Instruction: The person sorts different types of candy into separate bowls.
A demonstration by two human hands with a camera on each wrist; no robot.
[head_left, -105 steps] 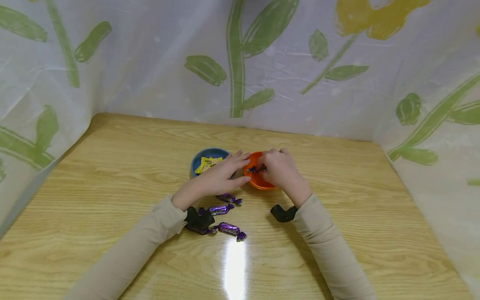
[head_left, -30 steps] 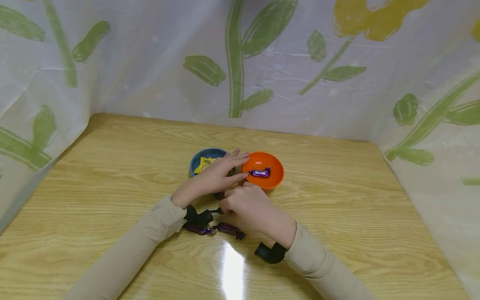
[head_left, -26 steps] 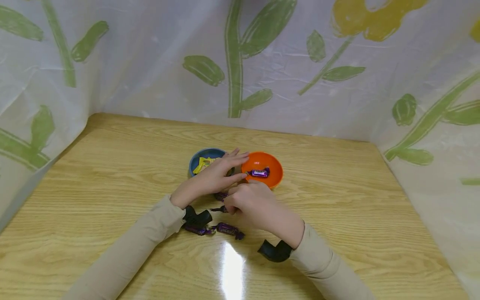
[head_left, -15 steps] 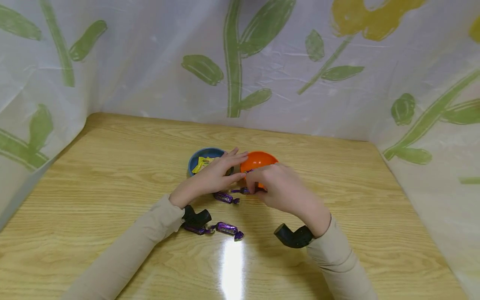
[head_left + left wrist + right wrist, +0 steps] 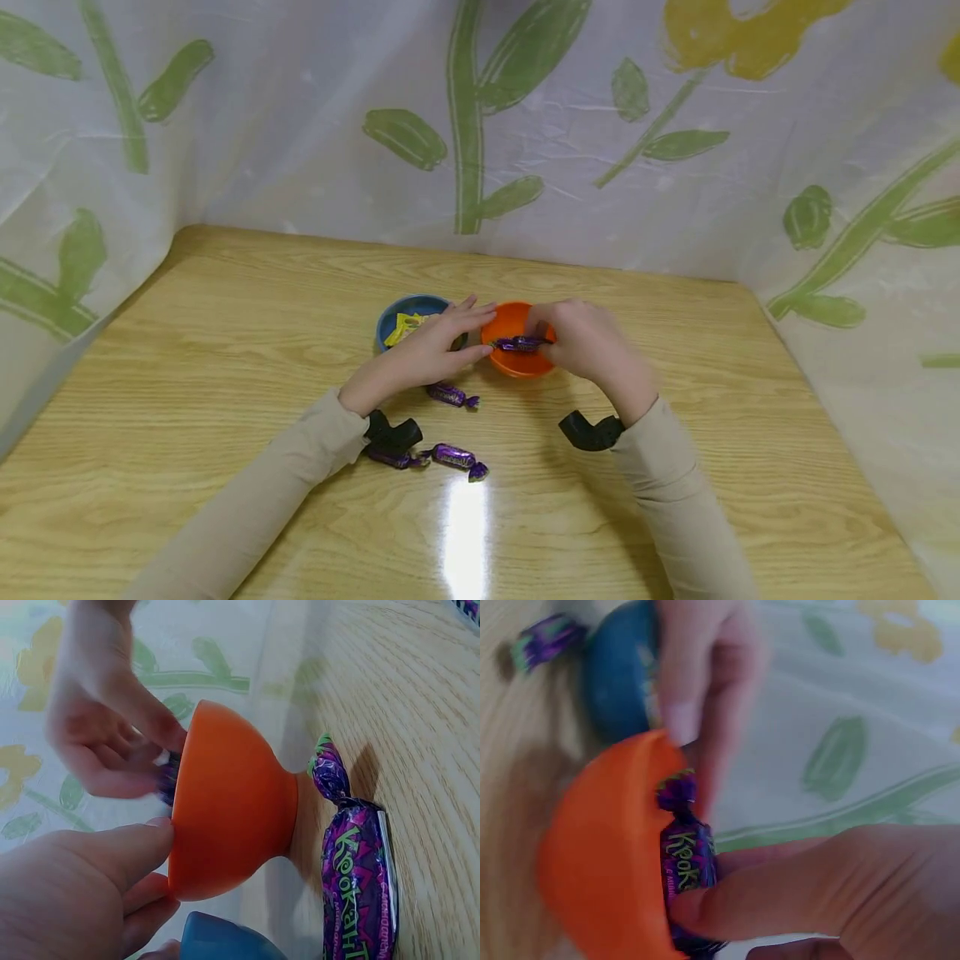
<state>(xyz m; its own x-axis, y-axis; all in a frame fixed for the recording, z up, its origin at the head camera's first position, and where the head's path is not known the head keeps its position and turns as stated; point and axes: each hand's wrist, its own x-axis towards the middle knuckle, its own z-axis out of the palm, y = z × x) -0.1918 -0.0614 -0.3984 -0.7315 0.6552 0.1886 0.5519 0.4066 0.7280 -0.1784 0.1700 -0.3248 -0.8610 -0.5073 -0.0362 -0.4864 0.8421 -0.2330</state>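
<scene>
My right hand (image 5: 588, 342) pinches a purple wrapped candy (image 5: 684, 851) between thumb and fingers, inside the mouth of the orange bowl (image 5: 232, 810). My left hand (image 5: 431, 346) stretches across the blue bowl (image 5: 390, 318), fingers mostly straight, thumb tip and fingertips touching the orange bowl's rim. Yellow wrapped candies (image 5: 405, 328) lie in the blue bowl, partly covered by that hand. The candy seen earlier in the orange bowl is hard to separate from the held one. Another purple candy (image 5: 447, 394) lies on the table just below the left hand.
Two more purple candies, one in the open (image 5: 453, 456) and one partly under the left wrist's black camera mount (image 5: 393, 433), lie nearer on the wooden table (image 5: 300, 333). A flower-painted curtain (image 5: 300, 125) closes off the back and sides.
My right hand has gone from the loose candies on the table up and right to the orange bowl, carrying one purple candy. The left hand has stayed at the rim.
</scene>
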